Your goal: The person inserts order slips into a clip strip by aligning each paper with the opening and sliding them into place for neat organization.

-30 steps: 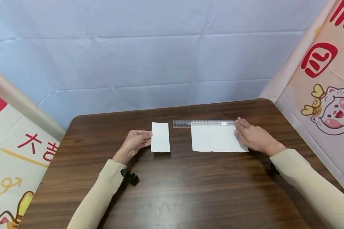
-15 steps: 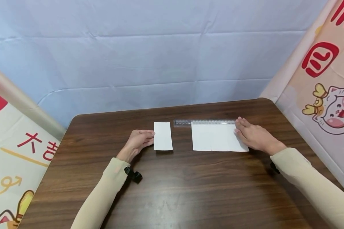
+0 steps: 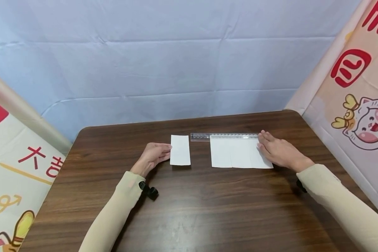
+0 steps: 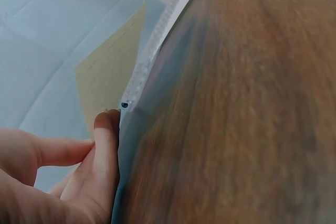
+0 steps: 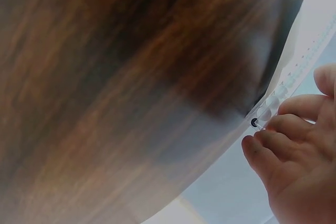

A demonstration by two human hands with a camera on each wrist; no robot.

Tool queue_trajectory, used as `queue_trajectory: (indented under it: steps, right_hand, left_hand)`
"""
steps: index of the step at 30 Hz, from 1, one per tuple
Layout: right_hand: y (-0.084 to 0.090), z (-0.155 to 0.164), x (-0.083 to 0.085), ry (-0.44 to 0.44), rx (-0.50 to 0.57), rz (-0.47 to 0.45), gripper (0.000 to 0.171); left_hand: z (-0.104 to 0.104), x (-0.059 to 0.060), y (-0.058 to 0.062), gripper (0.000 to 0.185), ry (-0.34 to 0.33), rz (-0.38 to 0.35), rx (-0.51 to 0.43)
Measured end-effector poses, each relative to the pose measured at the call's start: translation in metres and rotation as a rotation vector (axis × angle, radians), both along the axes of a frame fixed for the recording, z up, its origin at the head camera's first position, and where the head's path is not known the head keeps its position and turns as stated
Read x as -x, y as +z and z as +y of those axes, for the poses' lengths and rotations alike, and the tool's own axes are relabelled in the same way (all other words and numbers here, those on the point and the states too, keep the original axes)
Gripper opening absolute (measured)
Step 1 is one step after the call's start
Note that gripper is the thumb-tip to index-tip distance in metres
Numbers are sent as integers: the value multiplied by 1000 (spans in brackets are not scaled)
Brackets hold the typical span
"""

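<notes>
A small white paper strip (image 3: 180, 150) lies on the dark wooden table (image 3: 208, 210). My left hand (image 3: 166, 151) rests beside it, fingertips touching its left edge; the left wrist view shows a finger (image 4: 104, 150) lying along that edge. A wider white sheet (image 3: 234, 153) lies to the right, its far edge against a clear plastic ruler (image 3: 208, 136). My right hand (image 3: 265, 142) lies flat on the sheet's right end, fingertips (image 5: 286, 129) at the ruler's (image 5: 296, 72) right end.
A pale blue cloth backdrop (image 3: 176, 70) hangs behind the table. Printed banners stand at the left (image 3: 15, 164) and right (image 3: 356, 105). The table's far edge (image 3: 189, 119) runs just beyond the ruler.
My left hand has slid the small paper strip a little to the right, toward the ruler's left end. The right hand and the wide sheet have stayed put.
</notes>
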State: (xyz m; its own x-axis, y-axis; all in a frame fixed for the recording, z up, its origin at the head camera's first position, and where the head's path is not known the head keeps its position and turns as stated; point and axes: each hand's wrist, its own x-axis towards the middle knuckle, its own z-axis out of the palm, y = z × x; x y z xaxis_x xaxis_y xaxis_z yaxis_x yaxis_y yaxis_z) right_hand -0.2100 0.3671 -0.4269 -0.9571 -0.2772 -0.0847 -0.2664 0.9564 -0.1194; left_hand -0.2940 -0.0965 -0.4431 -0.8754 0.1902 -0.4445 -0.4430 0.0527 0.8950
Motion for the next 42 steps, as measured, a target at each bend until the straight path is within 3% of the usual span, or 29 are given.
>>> queue_trajectory:
  steps: [21, 42]
  right_hand:
    - [-1, 6, -4, 20, -7, -9, 63]
    - [-1, 10, -8, 53, 2, 22, 61]
  left_hand:
    - [14, -9, 3, 33, 34, -35, 28]
    - [25, -14, 4, 33, 33, -23, 72]
